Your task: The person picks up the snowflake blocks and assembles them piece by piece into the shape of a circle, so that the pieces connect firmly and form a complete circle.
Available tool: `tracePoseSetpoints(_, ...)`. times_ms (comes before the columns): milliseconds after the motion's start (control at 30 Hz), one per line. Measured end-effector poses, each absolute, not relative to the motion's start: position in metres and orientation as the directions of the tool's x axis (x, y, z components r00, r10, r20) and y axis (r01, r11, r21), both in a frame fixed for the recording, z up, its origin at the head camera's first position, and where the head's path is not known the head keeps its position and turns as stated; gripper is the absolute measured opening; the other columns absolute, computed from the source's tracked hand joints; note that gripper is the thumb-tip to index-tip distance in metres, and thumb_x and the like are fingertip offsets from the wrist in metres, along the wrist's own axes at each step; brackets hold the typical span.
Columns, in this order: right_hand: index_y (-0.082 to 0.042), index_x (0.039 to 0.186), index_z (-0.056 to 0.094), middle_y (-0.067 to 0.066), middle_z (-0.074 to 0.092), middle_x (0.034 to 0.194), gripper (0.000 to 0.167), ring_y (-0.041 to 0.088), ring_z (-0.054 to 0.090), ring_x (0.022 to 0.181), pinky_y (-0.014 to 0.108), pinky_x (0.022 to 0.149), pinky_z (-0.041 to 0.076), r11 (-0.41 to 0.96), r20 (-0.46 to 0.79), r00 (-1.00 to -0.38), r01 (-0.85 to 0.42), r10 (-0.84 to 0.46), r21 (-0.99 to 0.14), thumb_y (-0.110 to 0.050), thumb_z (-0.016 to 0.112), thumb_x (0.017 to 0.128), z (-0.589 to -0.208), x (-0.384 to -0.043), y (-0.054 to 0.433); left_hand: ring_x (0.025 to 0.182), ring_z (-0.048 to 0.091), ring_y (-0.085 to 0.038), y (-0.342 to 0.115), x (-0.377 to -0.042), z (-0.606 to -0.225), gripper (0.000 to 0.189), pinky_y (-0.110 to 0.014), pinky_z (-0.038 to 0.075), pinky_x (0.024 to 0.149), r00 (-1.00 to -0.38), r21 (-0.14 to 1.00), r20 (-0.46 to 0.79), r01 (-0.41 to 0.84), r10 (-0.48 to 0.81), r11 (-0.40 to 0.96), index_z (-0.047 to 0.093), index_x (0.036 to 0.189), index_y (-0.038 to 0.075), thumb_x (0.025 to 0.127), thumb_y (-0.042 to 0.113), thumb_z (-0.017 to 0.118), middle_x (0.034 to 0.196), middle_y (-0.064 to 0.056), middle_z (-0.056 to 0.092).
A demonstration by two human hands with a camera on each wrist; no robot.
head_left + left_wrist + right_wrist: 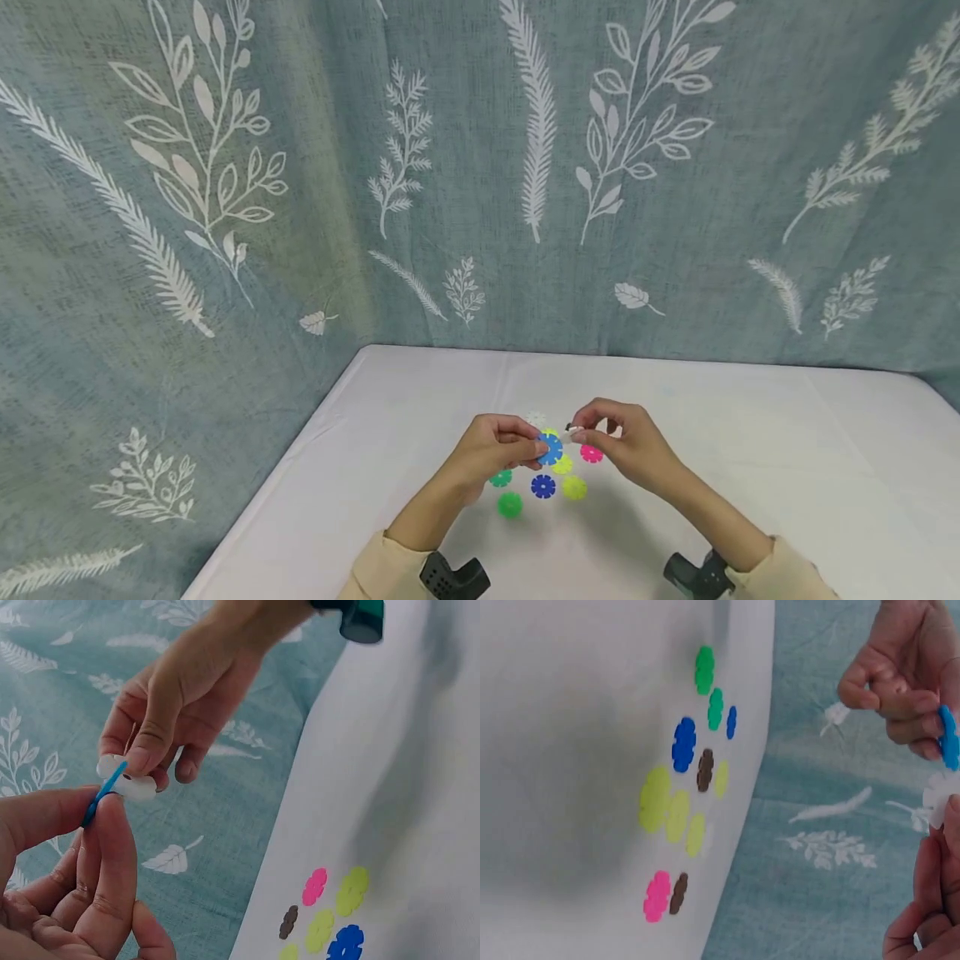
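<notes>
Between thumb and fingertips, my left hand (491, 452) pinches a light blue notched disc (551, 449), turned edge-on in the left wrist view. My right hand (630, 440) pinches a white notched disc (141, 787) by its edge, and its fingers cover part of it. Both discs are held up above the table, at right angles to each other. The blue disc's edge overlaps the white one in the left wrist view. In the right wrist view the white disc (937, 801) sits just below the blue disc (949, 739).
On the white-covered table (750, 467) under the hands lie loose notched discs: green (510, 504), teal (501, 477), dark blue (543, 486), pink (591, 452), several yellow-green (574, 487) and two brown (705, 770). A leaf-patterned curtain (465, 167) hangs behind.
</notes>
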State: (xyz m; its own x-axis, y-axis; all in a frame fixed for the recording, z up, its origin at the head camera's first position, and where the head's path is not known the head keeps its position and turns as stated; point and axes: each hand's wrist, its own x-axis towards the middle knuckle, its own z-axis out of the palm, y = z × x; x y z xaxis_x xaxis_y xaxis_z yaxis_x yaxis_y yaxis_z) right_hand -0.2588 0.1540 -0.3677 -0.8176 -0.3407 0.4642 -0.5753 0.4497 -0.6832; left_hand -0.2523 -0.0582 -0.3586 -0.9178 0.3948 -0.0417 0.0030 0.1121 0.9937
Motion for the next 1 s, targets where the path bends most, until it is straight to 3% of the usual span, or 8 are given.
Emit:
tracePoseSetpoints(200,-0.012,0.081,0.068,-0.004,0.065,0.075,0.009,0.004,0.053,0.071,0.024,0.065,0.044,0.402,0.601,-0.690,-0.724,-0.404,-0.560,-0.004,0.070,0.077,-0.368,-0.259,0.152,0.062,0.064,-0.009,-0.057,-0.253,-0.362,0.025,-0.032,0.053,0.076,-0.902,0.997,-0.039,-0.007,0.430,0.075,0.060,0.095,-0.012,0.082,0.009,0.064,0.072,0.002,0.066)
tracePoseSetpoints(433,-0.008,0.074,0.066,-0.007,0.059,0.068,0.024,0.005,0.052,0.069,0.014,0.063,0.045,0.423,0.763,-0.505,-0.842,-0.403,-0.334,0.012,0.074,0.063,-0.373,-0.259,0.144,0.060,0.063,-0.009,-0.053,-0.251,-0.362,0.023,-0.032,0.053,0.076,-0.918,0.997,-0.053,-0.025,0.392,0.074,0.060,0.092,-0.012,0.080,0.007,0.065,0.067,0.003,0.064)
tracePoseSetpoints(633,-0.007,0.072,0.064,-0.003,0.062,0.070,0.023,0.009,0.054,0.070,0.012,0.067,0.045,0.402,0.790,-0.427,-0.881,-0.441,-0.252,0.011,0.074,0.062,-0.379,-0.261,0.139,0.059,0.061,-0.010,-0.052,-0.248,-0.366,0.022,-0.033,0.053,0.074,-0.937,0.997,-0.061,-0.038,0.344,0.075,0.060,0.091,-0.014,0.078,0.004,0.064,0.065,0.002,0.063)
tracePoseSetpoints(700,-0.007,0.073,0.064,-0.003,0.062,0.070,0.022,0.009,0.054,0.070,0.016,0.066,0.047,0.420,0.769,-0.452,-0.869,-0.452,-0.264,0.009,0.075,0.063,-0.381,-0.264,0.139,0.060,0.062,-0.011,-0.050,-0.248,-0.370,0.022,-0.031,0.053,0.073,-0.950,0.993,-0.034,0.004,0.310,0.120,0.061,0.091,-0.012,0.079,0.006,0.066,0.067,-0.002,0.065)
tracePoseSetpoints(800,-0.007,0.076,0.066,-0.003,0.063,0.072,0.018,0.007,0.055,0.070,0.020,0.065,0.050,0.439,0.681,-0.550,-0.825,-0.483,-0.356,0.005,0.075,0.067,-0.384,-0.270,0.141,0.065,0.065,-0.013,-0.047,-0.249,-0.378,0.019,-0.028,0.053,0.069,-0.955,0.916,0.146,0.229,0.258,0.329,0.066,0.093,-0.005,0.081,0.009,0.067,0.073,-0.005,0.068)
tracePoseSetpoints(900,-0.007,0.081,0.067,0.000,0.066,0.077,0.011,0.007,0.058,0.071,0.023,0.066,0.051,0.433,0.570,-0.655,-0.755,-0.496,-0.492,0.000,0.071,0.073,-0.389,-0.275,0.141,0.071,0.063,-0.014,-0.043,-0.248,-0.385,0.014,-0.028,0.046,0.074,-0.880,0.670,0.418,0.465,0.224,0.578,0.071,0.090,0.005,0.079,0.015,0.070,0.078,-0.004,0.068)
tracePoseSetpoints(1000,-0.008,0.083,0.067,-0.001,0.067,0.078,0.007,0.005,0.058,0.070,0.022,0.064,0.049,0.403,0.509,-0.714,-0.695,-0.481,-0.595,-0.007,0.070,0.077,-0.394,-0.277,0.138,0.070,0.058,-0.014,-0.040,-0.248,-0.389,0.012,-0.031,0.034,0.073,-0.793,0.492,0.567,0.544,0.223,0.680,0.074,0.083,0.010,0.075,0.019,0.074,0.077,0.001,0.064)
